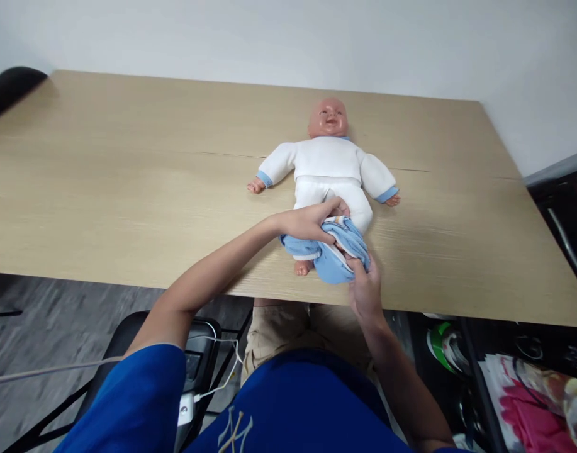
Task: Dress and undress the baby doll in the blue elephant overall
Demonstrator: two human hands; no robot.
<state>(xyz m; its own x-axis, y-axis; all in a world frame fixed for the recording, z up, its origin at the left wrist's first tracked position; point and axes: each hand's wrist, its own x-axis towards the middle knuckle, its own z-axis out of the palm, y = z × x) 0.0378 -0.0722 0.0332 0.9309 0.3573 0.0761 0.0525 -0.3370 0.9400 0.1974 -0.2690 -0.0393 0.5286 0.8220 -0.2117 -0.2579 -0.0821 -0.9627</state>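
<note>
A baby doll (326, 165) in a white suit with blue cuffs lies on its back on the wooden table (128, 182), head toward the wall. A light blue garment (338, 248) is bunched around its legs near the table's front edge. My left hand (311, 221) grips the garment's upper edge at the doll's hips. My right hand (364, 283) pinches the garment's lower right side. One bare doll foot (302, 268) sticks out below the blue fabric.
A black chair (128, 333) with a white cable over it stands under the table at left. A dark chair back (9, 88) shows at the far left corner. At the right are a dark shelf (562, 207) and colourful items (528, 384) below.
</note>
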